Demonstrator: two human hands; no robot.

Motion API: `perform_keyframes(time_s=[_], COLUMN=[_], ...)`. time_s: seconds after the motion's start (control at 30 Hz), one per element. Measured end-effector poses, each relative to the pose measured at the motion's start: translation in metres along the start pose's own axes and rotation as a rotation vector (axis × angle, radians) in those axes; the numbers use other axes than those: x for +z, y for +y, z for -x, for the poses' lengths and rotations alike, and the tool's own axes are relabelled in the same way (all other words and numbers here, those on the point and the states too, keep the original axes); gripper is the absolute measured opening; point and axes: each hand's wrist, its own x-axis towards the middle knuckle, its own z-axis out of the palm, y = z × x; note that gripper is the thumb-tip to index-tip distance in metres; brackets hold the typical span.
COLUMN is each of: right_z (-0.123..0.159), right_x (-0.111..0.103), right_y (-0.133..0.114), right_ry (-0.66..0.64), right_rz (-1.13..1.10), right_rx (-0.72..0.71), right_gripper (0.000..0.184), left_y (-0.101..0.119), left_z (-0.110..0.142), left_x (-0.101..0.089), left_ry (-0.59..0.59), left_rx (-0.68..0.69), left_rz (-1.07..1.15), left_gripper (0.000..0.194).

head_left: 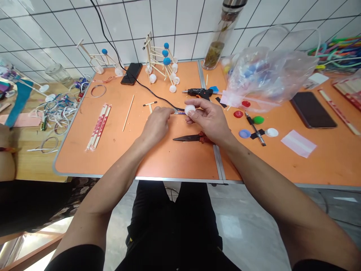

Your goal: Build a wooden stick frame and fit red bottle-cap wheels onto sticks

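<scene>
Right hand (208,117) pinching white cap (190,110), left hand (156,122) curled

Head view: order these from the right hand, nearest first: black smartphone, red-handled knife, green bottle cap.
From the right hand, holding a white plastic cap:
1. red-handled knife, on the table just below the hand
2. green bottle cap, to the hand's right
3. black smartphone, farther right

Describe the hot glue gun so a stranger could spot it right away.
On the orange table, find the big clear plastic bag. Just left of it lies a black hot glue gun, nozzle pointing left, the only pistol-shaped tool there.
</scene>
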Motion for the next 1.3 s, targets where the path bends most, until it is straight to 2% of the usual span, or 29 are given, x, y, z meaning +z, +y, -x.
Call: perform_keyframes(time_s=[0.1,0.17,0.23,0.27,0.3,0.37,0.43,0.53,0.67,1.0,1.2,1.3], right_z=[0.000,0.000,0.000,0.000,-0.001,-0.001,-0.001,0.000,0.003,0.008,0.012,0.013], right_x=[0.002,0.002,0.001,0.002,0.002,0.003,0.005,0.008,0.011,0.022,0.016,0.014], right_y=[-0.002,-0.004,-0.009,-0.012,-0.015,-0.021,-0.027,-0.030,-0.029,-0.024,-0.021,-0.021], right_ry=[0.006,-0.018,-0.062,-0.087,-0.111,-0.143,-0.148,-0.134,-0.096,0.097,0.067,0.067], right_rz=[-0.033,-0.064,-0.109,-0.137,-0.168,-0.243,-0.324,-0.386,-0.336,-0.027,0.323,0.429], right_rx=[0.023,0.050,0.087,0.106,0.124,0.162,0.204,0.255,0.226,-0.099,-0.319,-0.419], right_gripper=[0.045,0.048,0.052,0.055,0.056,0.059,0.061,0.060,0.054,0.049,0.039,0.032], left_y=[0.006,0.009,0.015,0.018,0.022,0.029,0.034,0.036,0.034,0.032,0.034,0.034], left_z=[0.000,-0.001,-0.002,-0.002,-0.003,-0.003,-0.003,-0.003,-0.004,-0.006,-0.006,-0.006], left_x=[0.001,-0.005,-0.013,-0.017,-0.020,-0.024,-0.023,-0.019,-0.013,-0.012,-0.014,-0.013], left_ry=[-0.027,0.058,0.168,0.177,0.129,-0.028,-0.127,-0.108,-0.046,0.018,0.019,0.014], left_rx=[0.053,0.074,0.008,-0.064,-0.130,-0.215,-0.247,-0.273,-0.286,-0.201,-0.211,-0.197], left_rz=[-0.024,0.036,0.209,0.353,0.523,0.847,1.059,1.196,1.254,1.187,1.198,1.199], left_gripper=[0.051,0.046,0.027,0.012,0.011,0.036,0.055,0.063,0.064,0.063,0.067,0.066])
